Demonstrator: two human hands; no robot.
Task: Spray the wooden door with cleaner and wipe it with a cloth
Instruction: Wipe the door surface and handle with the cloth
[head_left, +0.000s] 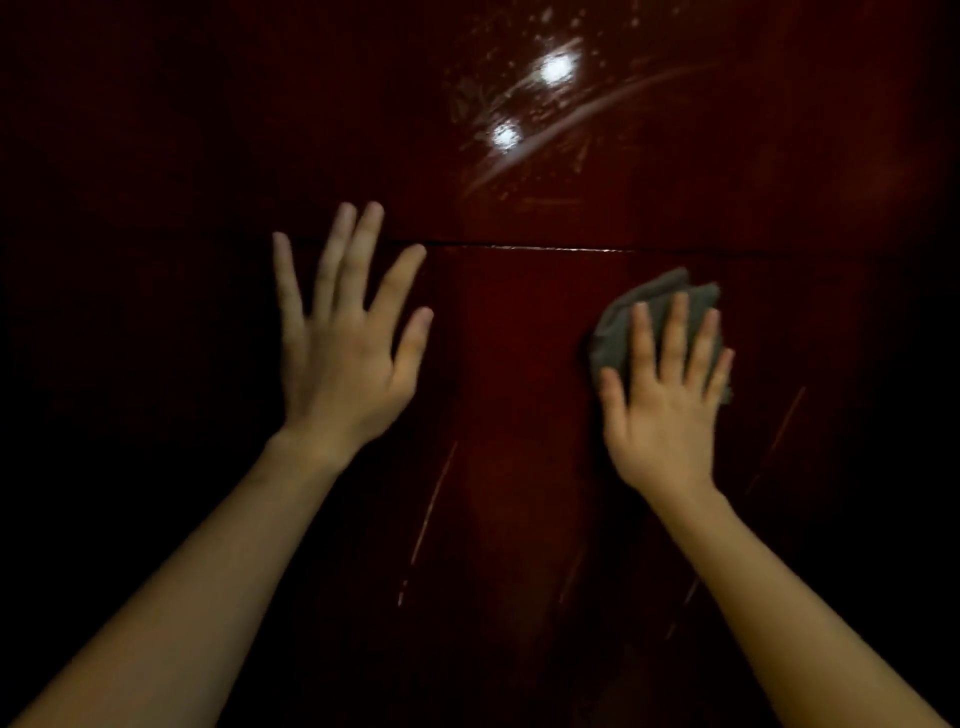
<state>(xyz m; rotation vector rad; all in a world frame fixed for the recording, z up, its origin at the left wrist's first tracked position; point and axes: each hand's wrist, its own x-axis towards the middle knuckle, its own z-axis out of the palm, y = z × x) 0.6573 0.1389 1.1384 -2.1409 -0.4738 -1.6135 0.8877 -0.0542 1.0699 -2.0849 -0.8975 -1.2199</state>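
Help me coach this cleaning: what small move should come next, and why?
Probably slide the right hand and its grey cloth up over the groove: spray droplets glisten on the door above it, while the cloth is pressed flat below.

The door (524, 322) is dark glossy red-brown, with pale streaks and two white glare spots. The crumpled cloth (623, 322) is plain grey.

Dark red glossy wooden door (519, 338), upright, streaked and spotted with wet above horizontal groove (519, 248); crumpled grey cloth (654, 301) flat against door just below groove.
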